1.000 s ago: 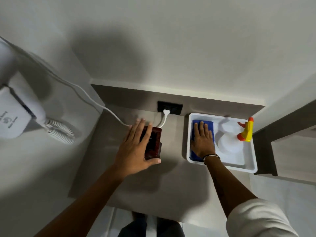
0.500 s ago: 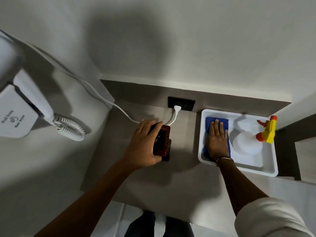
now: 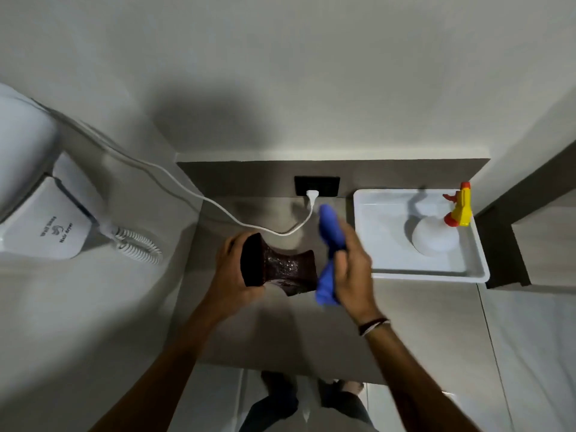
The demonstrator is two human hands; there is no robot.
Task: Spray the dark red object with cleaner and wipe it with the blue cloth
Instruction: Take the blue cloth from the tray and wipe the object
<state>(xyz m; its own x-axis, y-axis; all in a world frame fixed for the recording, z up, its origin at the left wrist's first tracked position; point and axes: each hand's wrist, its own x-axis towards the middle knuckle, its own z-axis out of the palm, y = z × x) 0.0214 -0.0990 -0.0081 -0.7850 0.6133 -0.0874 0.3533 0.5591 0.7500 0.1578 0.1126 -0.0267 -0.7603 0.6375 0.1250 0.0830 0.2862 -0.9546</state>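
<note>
The dark red object [image 3: 280, 268], shaped like an hourglass with square ends, is held on its side above the grey counter. My left hand [image 3: 232, 269] grips its left end. My right hand [image 3: 350, 265] holds the crumpled blue cloth [image 3: 330, 254] right beside the object's right end, touching or nearly touching it. The spray bottle [image 3: 436, 235], clear white with a yellow and orange trigger head, stands in the white tray [image 3: 389, 272] at the right.
A white cord [image 3: 218, 207] runs from a wall-mounted hair dryer [image 3: 46, 226] at the left to a black socket [image 3: 317, 186] on the back panel. The grey counter [image 3: 296, 332] ends at its front edge, above my feet. A dark cabinet stands at the far right.
My left hand lifted the dark red object off the counter and turned it on its side. My right hand took the blue cloth out of the tray and brought it left to the object.
</note>
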